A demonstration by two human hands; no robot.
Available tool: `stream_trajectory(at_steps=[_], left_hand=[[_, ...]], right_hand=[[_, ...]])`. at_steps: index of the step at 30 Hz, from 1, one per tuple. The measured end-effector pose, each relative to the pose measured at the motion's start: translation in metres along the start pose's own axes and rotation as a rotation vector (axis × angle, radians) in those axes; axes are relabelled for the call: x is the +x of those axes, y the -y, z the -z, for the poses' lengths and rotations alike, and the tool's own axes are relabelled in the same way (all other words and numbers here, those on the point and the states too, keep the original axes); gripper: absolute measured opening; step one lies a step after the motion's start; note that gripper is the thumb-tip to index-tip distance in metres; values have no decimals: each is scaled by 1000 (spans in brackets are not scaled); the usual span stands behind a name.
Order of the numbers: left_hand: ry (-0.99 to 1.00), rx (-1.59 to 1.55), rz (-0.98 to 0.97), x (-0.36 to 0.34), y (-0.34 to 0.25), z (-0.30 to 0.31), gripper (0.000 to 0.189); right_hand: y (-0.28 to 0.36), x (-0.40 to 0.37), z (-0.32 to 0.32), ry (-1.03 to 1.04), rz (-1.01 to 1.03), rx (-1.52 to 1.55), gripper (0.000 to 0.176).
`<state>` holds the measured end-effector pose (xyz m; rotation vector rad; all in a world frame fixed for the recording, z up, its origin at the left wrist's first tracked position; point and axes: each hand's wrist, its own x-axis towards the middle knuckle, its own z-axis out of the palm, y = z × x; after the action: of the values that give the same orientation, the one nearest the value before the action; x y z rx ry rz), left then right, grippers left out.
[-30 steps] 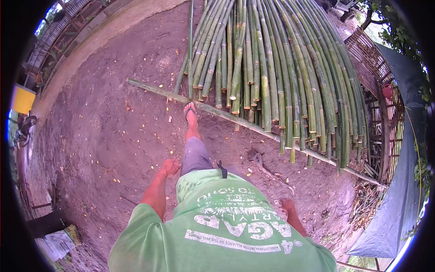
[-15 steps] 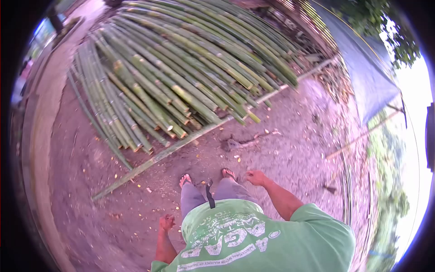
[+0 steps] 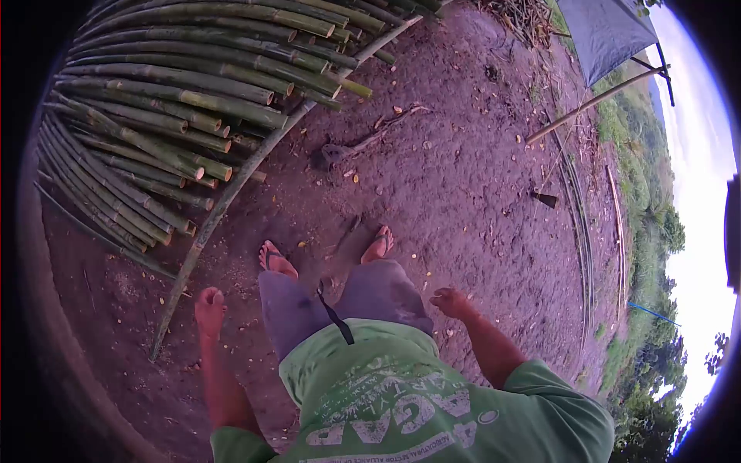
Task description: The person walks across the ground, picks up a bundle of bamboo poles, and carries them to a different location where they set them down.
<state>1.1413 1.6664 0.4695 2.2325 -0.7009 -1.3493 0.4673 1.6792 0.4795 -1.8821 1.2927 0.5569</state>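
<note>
My left hand [image 3: 210,310] hangs at my left side with its fingers curled in, and I see nothing in it. My right hand [image 3: 451,302] hangs beside my right thigh, its fingers loosely bent and apart, also without anything held. Closest to my left hand lies a long bamboo pole [image 3: 202,231] on the ground. Across that pole rest the cut ends of a big heap of green bamboo poles [image 3: 185,73]. Neither hand touches the bamboo.
Dark bare soil [image 3: 471,185] spreads ahead and to the right, with a broken stick [image 3: 378,133] on it. Farther right are a bladed tool [image 3: 545,200], thin long poles [image 3: 584,247], and a grey tarp [image 3: 606,35] above a slanting wooden pole [image 3: 590,104].
My view has turned to the right, so the bamboo heap now sits farther left. My left hand has swung forward and outward. The bladed tool and slanting pole show more clearly.
</note>
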Motion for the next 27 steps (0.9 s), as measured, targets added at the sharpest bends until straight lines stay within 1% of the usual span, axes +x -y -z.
stream_trajectory(at_steps=[1,2,3,4,5,7,10,12,13,15,16,17,18,19,20,21,23,25,27], left_hand=[[14,30,37,-7,-7,-25,23],[49,130,66,-18,-5,-50,25],[84,236,98,-29,5,-73,26],[132,352,74,-35,27,-94,27],[178,463,46,-43,49,-111,29],[271,736,137,-58,55,-142,28],[318,968,30,-77,9,-186,27],[375,958,45,-64,-25,-207,27],[405,947,45,-55,-44,-219,27],[409,839,64,-51,-123,-261,27],[420,784,74,-50,-155,-278,27],[418,776,-10,-36,-168,-288,25],[417,734,-10,-26,-185,-297,23],[439,695,-14,-23,-210,-314,22],[472,659,-7,-21,-233,-333,21],[510,677,-41,-19,-249,-346,21],[575,753,-95,-19,-280,-376,21],[614,870,-145,-26,-309,-402,21],[751,936,-143,-10,-329,-428,23]], right_hand=[[-28,-9,-17,-41,32,19,28],[-34,-20,-34,-76,56,56,29],[-42,-34,-50,-86,-299,430,30],[-42,-40,-41,-87,-660,790,32],[-53,-50,-58,-121,-688,926,33],[-88,-78,-92,-206,-733,1190,37],[-125,-121,-140,-153,-730,1139,38],[-124,-140,-140,-129,-905,1306,39],[-124,-145,-148,-123,-932,1339,39],[-123,-160,-165,-111,-993,1398,41],[-120,-159,-173,-135,-975,1436,41],[-115,-156,-185,-170,-968,1479,42],[-108,-154,-196,-221,-978,1526,42],[-102,-147,-195,-204,-948,1489,44],[-94,-136,-207,-276,-912,1455,44],[-86,-127,-218,-345,-876,1411,44],[-78,-116,-163,-391,-829,1392,46],[-69,-107,-132,-474,-878,1506,47],[-68,-100,-106,-581,-924,1596,50]])
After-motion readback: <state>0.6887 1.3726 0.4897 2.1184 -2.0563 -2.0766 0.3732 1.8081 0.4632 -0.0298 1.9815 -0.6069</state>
